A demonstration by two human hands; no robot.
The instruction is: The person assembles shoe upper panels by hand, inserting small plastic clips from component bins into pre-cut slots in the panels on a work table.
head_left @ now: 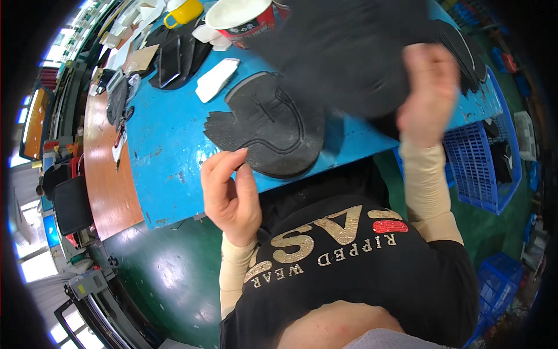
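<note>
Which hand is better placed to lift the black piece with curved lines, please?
Probably the left hand: it appears empty beside the lined piece, while the right hand seems to hold a blurred black sheet.

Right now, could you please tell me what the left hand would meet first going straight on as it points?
The left hand would probably meet the black piece with the curved line, lying on the blue table just ahead; depth is unclear, so it might pass above.

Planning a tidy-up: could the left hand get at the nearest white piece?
Probably yes: the left hand looks empty, and only the low black piece lies before the white piece, easily crossed.
</note>
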